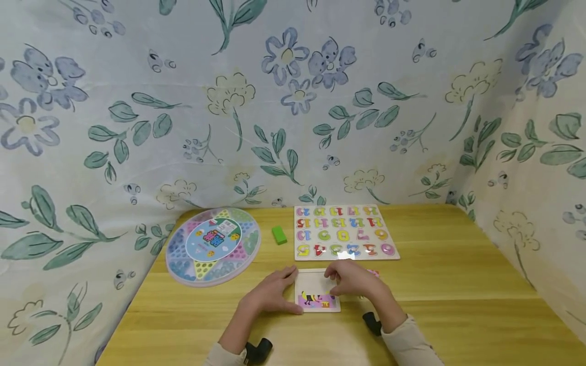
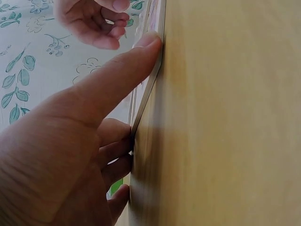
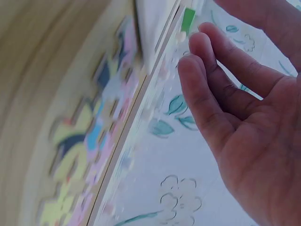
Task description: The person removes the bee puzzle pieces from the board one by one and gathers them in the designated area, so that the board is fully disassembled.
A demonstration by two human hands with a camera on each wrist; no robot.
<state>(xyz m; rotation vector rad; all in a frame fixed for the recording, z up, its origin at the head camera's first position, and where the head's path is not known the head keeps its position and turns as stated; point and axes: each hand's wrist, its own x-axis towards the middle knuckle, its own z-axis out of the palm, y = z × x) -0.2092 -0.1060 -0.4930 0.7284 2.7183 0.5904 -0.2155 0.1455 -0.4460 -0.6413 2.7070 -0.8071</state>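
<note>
A small white-rimmed puzzle tray (image 1: 316, 271) lies flat in front of me. Pieces with a bee and a pot on purple (image 1: 316, 300) fill its lower part; the upper part is bare. My left hand (image 1: 273, 291) holds the tray's left side. In the left wrist view, the left thumb (image 2: 117, 70) lies on the rim and the fingers bend against the edge. Over the tray's right side hovers my right hand (image 1: 351, 278), fingers loosely bent, with nothing visible between them. Loose puzzle pieces (image 3: 75, 150), yellow, blue and pink, lie on the table by the right hand, partly hidden in the head view.
Behind the tray is a white board of colourful numbers (image 1: 343, 232). A green block (image 1: 279, 235) lies left of that board. Farther left sits a round star-patterned game board (image 1: 212, 246). Flowered cloth (image 1: 293, 101) hangs behind the wooden table (image 1: 458, 305).
</note>
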